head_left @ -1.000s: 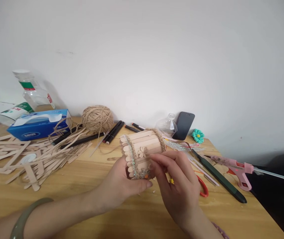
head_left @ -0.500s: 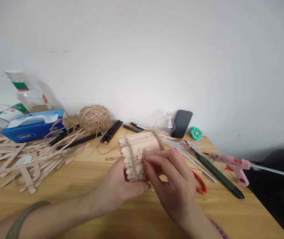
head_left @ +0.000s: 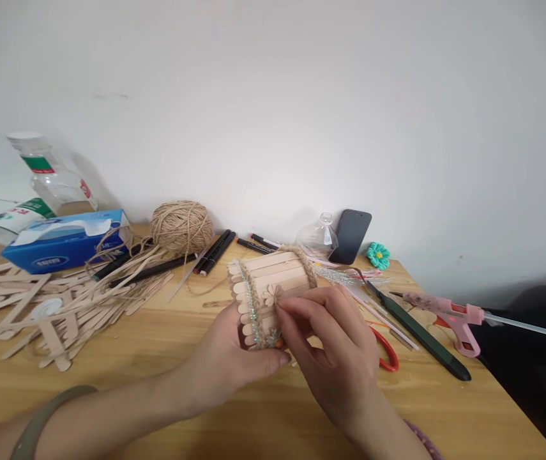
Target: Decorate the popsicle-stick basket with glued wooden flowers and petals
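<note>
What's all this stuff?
stick cylinder: 1, pale, centre
wooden flower: 1, tan, on cylinder
twine ball: 1, tan, back
tissue pack: 1, blue, left
phone: 1, dark, back
bottles: 2, clear, behind pack and by phone
container: 1, green and white, left
loose sticks: many, pale, left
disc: 1, white, on sticks
pens: several, black, left and centre
puffy flower: 1, teal, beside phone
strips: several, pink and silvery, right
handle: 1, red, right
long tool: 1, green, right
glue gun: 1, pink, right
unclear shape: 1, black, right
wall: 1, white, behind
table: 1, brown, below
bracelets: 2, green and purple, wrists
left hand: 1, bare, holding cylinder
right hand: 1, bare, at wooden flower
</note>
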`<action>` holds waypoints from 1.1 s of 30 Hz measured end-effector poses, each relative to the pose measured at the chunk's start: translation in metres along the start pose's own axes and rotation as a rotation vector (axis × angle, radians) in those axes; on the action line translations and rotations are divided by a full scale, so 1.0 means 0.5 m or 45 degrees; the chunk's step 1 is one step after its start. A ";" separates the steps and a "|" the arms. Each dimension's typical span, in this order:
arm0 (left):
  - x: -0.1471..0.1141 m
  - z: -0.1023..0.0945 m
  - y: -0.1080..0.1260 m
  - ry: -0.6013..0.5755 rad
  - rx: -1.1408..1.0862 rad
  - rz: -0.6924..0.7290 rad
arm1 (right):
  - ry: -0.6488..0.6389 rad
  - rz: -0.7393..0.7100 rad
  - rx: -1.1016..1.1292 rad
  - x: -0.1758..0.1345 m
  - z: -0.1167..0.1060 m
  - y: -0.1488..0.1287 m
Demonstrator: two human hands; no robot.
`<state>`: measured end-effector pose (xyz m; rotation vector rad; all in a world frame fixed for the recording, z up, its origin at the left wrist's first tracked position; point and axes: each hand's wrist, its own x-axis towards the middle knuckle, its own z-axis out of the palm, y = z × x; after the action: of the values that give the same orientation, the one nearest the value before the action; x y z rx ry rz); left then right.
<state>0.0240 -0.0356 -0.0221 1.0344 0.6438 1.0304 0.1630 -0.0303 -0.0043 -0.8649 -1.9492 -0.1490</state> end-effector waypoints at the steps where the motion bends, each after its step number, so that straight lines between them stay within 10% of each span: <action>1: 0.000 -0.001 0.000 0.010 0.020 0.006 | -0.004 -0.003 0.008 0.001 -0.003 0.000; 10: 0.018 -0.029 0.023 0.159 0.115 0.129 | 0.067 0.341 0.134 -0.025 -0.077 0.039; 20: 0.039 -0.052 0.057 0.479 0.137 0.244 | -0.853 0.395 0.176 -0.132 -0.029 0.049; 33: 0.044 -0.060 0.048 0.429 0.197 0.272 | -1.028 0.324 0.077 -0.115 0.012 0.025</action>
<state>-0.0013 -0.0008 -0.0116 1.0897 0.9123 1.3762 0.1830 -0.0473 -0.0572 -1.2446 -2.5230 0.4792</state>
